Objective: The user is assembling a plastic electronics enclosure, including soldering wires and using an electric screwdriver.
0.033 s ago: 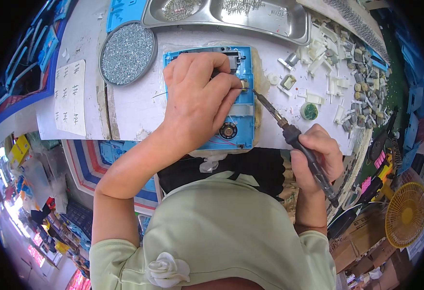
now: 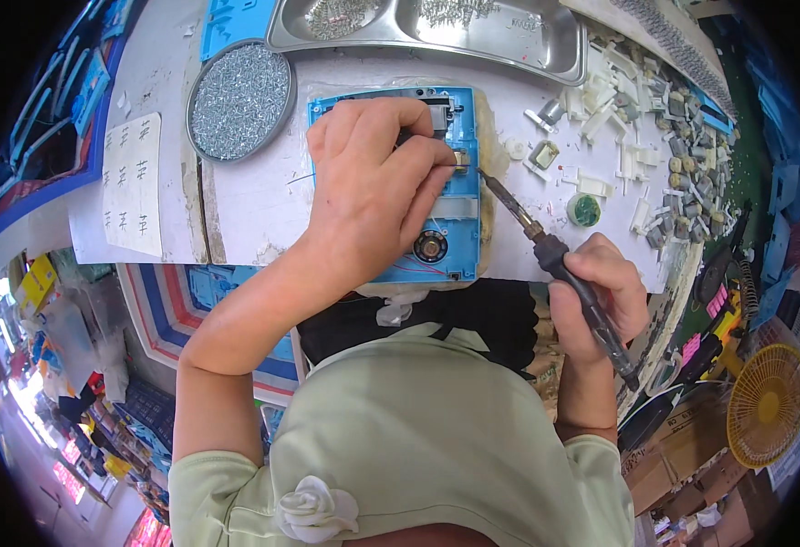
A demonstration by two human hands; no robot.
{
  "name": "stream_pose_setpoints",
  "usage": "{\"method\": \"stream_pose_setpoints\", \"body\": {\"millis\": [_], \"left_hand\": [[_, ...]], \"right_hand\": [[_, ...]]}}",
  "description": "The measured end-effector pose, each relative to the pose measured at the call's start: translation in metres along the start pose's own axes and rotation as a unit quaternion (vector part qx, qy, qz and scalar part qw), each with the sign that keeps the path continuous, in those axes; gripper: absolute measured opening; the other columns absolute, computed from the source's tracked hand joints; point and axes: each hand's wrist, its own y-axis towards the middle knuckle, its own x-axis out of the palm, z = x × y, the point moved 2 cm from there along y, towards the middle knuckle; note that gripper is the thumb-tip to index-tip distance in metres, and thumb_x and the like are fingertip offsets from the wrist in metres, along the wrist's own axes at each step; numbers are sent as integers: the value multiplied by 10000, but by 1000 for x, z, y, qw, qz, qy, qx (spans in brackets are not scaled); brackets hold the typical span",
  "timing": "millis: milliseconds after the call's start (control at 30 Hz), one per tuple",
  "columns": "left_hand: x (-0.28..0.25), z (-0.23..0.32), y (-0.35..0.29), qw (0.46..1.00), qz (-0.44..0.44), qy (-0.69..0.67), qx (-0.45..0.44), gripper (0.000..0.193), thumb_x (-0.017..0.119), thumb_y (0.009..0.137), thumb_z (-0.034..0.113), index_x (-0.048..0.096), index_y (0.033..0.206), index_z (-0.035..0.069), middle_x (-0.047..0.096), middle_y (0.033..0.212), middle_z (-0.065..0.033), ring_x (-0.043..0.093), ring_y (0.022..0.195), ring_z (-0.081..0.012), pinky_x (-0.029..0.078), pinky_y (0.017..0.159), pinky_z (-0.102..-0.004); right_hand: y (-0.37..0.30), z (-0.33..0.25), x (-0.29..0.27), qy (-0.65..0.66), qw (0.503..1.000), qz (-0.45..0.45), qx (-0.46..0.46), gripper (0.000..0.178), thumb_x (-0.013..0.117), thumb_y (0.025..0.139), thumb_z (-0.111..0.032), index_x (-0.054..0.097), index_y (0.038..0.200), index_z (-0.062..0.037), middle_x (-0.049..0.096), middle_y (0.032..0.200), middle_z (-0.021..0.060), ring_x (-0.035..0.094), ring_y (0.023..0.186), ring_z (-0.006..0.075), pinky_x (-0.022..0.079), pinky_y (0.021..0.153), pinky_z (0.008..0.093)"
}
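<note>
Clearly, looking down from head height, I see the left hand (image 2: 368, 182) spread over the blue case (image 2: 465, 239) on the table (image 2: 254, 205), hiding much of its inside. Its fingertips bunch near a small metal part (image 2: 460, 161); whether they pinch anything, I cannot tell. The right hand (image 2: 612, 290) is closed around a soldering iron (image 2: 550, 252), its tip by the case's right edge. A bowl (image 2: 293, 100) of screws and a steel tray (image 2: 418, 49) sit beyond. White plastic pieces (image 2: 635, 162), little motors (image 2: 683, 173) and a green-filled pot (image 2: 584, 211) crowd the right side.
</note>
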Motion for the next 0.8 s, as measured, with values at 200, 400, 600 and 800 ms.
{"method": "stream_pose_setpoints", "body": {"millis": [200,400,600,800], "left_hand": [[3,0,1,1000,18,18,-12,203,788,765,57,718,951,101,582,1025,-58,530,952,-260,358,849,-396],[4,0,2,999,11,26,-15,210,790,759,48,717,950,93,580,1020,-60,533,945,-258,354,830,-398],[5,0,3,1000,16,23,-10,220,788,752,42,713,954,87,579,1006,-61,537,934,-259,353,824,-397],[5,0,3,1000,18,20,-12,221,788,751,46,713,955,91,579,1001,-61,540,938,-260,353,823,-396]], "right_hand": [[5,5,3,-16,1000,5,10,275,788,792,1,654,1029,37,555,648,38,451,533,130,313,497,264],[11,9,7,-17,1000,-3,-1,253,791,799,-14,660,1008,38,566,652,40,448,524,127,309,486,263],[11,9,6,-18,1000,-11,1,255,793,802,-22,662,1014,31,585,668,45,449,522,122,306,477,263],[13,9,6,-26,999,-19,4,265,795,798,-19,661,1023,24,569,658,36,438,520,117,295,475,259]]}}
